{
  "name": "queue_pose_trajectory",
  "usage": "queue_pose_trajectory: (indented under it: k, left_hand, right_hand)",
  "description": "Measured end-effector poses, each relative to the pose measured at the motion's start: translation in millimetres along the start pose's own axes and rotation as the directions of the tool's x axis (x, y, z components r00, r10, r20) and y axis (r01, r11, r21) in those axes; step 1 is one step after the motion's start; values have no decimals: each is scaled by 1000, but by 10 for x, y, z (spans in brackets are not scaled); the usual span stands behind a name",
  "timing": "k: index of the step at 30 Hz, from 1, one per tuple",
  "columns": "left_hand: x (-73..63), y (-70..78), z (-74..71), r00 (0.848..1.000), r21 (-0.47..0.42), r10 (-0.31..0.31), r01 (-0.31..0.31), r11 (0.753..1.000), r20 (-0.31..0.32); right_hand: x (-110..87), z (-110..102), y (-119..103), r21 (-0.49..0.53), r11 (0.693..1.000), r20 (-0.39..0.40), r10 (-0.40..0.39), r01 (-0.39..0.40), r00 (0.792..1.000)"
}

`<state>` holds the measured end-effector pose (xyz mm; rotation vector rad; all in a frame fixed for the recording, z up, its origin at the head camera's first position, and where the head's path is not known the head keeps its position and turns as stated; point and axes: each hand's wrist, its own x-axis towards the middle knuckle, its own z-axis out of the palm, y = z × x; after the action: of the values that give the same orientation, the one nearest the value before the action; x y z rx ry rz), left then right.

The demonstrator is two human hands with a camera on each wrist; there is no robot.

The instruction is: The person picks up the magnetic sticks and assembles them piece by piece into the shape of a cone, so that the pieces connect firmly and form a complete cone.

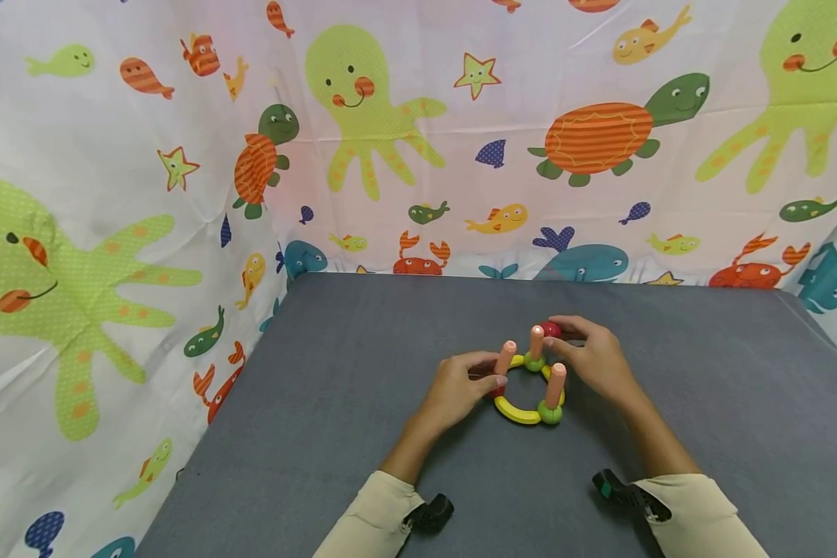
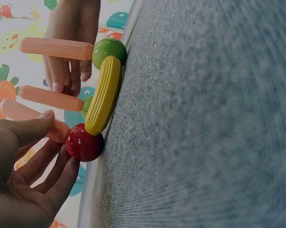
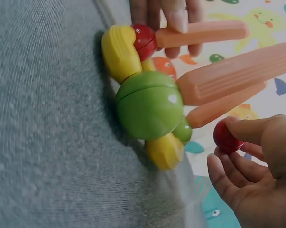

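Observation:
A toy ring of yellow curved pieces [image 1: 516,412], green balls [image 1: 550,413] and a red ball [image 2: 85,143] lies on the grey surface. Three orange ridged rods [image 1: 556,384] rise from its balls. On the ring's left side, my left hand [image 1: 456,389] pinches the lower part of the left rod [image 1: 506,355], fingers touching the red ball under it. My right hand [image 1: 597,358] holds a second, loose red ball [image 3: 226,136] between thumb and fingers. That ball is just right of the back rod [image 1: 536,341], apart from the ring in the right wrist view.
The grey cloth-covered table [image 1: 307,434] stretches around the ring on every side. A white curtain [image 1: 404,70] printed with sea animals hangs along the back and left edges. A black wrist device [image 1: 432,513] sits at each beige sleeve [image 1: 373,515].

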<state>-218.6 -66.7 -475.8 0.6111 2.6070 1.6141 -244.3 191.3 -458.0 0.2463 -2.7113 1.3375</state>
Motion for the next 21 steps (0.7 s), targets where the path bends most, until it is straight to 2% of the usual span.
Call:
queue_pose_trajectory:
  k: [21]
  left_hand:
    - [6, 29, -8, 998, -56, 53, -54, 997, -20]
  right_hand:
    - [-157, -161, -205, 95, 995, -71, -34, 41, 997]
